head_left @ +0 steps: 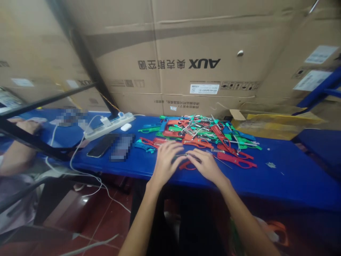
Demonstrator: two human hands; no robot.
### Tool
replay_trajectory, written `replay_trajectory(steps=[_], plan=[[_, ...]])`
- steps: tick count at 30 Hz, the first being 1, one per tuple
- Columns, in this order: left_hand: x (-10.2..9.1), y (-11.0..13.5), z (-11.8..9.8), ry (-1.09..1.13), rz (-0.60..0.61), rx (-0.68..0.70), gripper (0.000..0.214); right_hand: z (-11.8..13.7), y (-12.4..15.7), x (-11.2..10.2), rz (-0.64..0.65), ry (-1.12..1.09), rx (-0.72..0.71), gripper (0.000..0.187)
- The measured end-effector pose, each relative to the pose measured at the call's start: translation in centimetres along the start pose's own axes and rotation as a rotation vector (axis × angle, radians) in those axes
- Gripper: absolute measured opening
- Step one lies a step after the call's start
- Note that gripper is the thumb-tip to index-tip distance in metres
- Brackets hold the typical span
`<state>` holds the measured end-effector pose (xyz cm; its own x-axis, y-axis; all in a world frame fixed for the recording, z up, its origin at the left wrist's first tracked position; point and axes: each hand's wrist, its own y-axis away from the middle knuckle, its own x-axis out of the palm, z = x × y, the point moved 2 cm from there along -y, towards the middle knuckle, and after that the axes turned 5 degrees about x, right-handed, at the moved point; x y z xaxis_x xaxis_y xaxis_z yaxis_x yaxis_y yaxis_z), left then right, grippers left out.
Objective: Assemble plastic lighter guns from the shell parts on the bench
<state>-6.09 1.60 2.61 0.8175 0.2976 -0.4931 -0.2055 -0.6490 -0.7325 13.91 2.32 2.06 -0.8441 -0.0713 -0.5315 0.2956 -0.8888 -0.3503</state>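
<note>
My left hand (167,156) and my right hand (204,164) meet over the near part of the blue table (293,174). Their curled fingers hold a red plastic scissor-like handle (187,165) with a thin metal piece between them. Just beyond lies a pile of red, green and blue handles with metal parts (202,133). Another red handle (236,160) lies to the right of my right hand.
A white power strip (109,127), a white earbud case (126,127) and a dark phone (101,145) lie at the left. Large cardboard boxes (186,53) wall the back. An open carton (274,124) sits at right. Another person's arm (16,153) is at far left.
</note>
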Motion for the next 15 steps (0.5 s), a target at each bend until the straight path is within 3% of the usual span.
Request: replay_trajectory(steps=[1, 3, 8, 15], plan=[[0.8, 0.1, -0.1, 0.036, 0.102, 0.01, 0.027, -0.2, 0.0, 0.0, -0.003, 0.012, -0.004, 0.024], [1.9, 0.4, -0.1, 0.1, 0.178, -0.033, 0.025, -0.5, 0.2, -0.2, -0.008, 0.028, 0.003, 0.025], [1.3, 0.8, 0.3, 0.151, 0.103, -0.11, 0.017, -1.6, 2.1, -1.8, -0.061, 0.008, 0.067, 0.044], [-0.7, 1.7, -0.7, 0.133, 0.085, -0.115, 0.015, -2.2, 3.9, -2.0, -0.15, 0.095, 0.055, 0.033]])
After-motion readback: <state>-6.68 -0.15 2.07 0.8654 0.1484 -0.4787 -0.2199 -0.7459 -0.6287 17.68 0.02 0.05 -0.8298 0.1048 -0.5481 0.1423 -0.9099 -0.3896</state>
